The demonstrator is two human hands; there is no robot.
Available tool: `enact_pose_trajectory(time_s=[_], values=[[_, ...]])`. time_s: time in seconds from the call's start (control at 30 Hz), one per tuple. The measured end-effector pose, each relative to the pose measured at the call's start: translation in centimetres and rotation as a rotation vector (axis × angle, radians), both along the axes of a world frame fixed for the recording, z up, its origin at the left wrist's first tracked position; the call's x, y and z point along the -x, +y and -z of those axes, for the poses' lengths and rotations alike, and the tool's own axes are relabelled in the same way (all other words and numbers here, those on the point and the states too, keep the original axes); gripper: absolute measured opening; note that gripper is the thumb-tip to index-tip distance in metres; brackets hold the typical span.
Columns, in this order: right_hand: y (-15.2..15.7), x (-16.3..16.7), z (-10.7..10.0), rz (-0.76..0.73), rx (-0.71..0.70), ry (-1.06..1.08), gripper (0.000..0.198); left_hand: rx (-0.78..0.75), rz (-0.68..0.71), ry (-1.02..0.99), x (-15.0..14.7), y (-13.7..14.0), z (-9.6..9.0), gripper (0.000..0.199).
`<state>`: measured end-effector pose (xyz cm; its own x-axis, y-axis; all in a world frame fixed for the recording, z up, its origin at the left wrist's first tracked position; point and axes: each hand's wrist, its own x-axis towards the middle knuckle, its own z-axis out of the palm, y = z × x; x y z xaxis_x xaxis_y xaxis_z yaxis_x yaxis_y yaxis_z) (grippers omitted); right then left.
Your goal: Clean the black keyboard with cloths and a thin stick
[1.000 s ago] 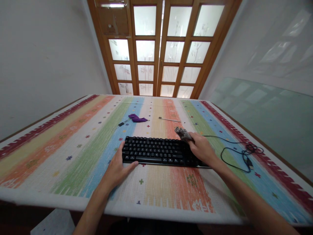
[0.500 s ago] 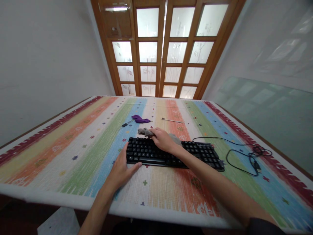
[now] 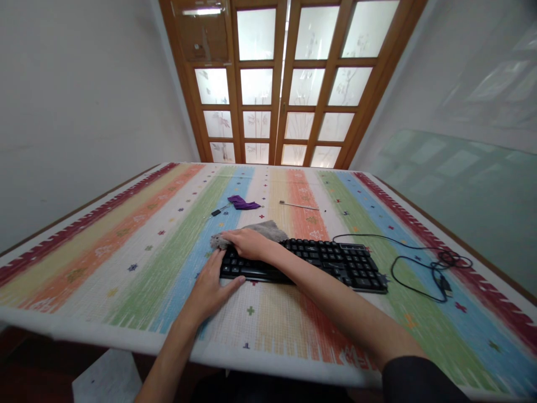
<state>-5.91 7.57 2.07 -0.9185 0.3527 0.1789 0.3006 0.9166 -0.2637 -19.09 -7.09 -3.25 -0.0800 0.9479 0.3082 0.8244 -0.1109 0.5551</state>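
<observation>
A black keyboard (image 3: 331, 258) lies flat on the striped tablecloth. My left hand (image 3: 211, 284) grips its left end, thumb along the front edge and fingers at the side. Over the upper left corner of the keyboard, my right hand (image 3: 247, 244) presses down a grey cloth (image 3: 271, 228). The cloth bunches past my fingertips near my left fingers and trails behind the hand over the back edge. My right hand and forearm hide many of the left and middle keys.
Beyond the keyboard lie a purple cloth (image 3: 243, 203), a small black-ended tool (image 3: 215, 212) and a thin brush (image 3: 298, 206). The keyboard's cable (image 3: 444, 258) is coiled at the right, its USB plug (image 3: 446, 287) resting on the tablecloth (image 3: 138, 291).
My right hand has slid left with the grey cloth, from above the middle keys to the keyboard's upper left corner. My left hand stays on the left end.
</observation>
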Motion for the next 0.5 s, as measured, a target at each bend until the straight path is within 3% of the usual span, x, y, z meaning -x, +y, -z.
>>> enact_pose_trajectory(time_s=[0.5], values=[[0.6,-3.3,0.3,0.028,0.016,0.063,0.065,-0.011,0.021,0.014,-0.1,-0.1,-0.5,0.080]])
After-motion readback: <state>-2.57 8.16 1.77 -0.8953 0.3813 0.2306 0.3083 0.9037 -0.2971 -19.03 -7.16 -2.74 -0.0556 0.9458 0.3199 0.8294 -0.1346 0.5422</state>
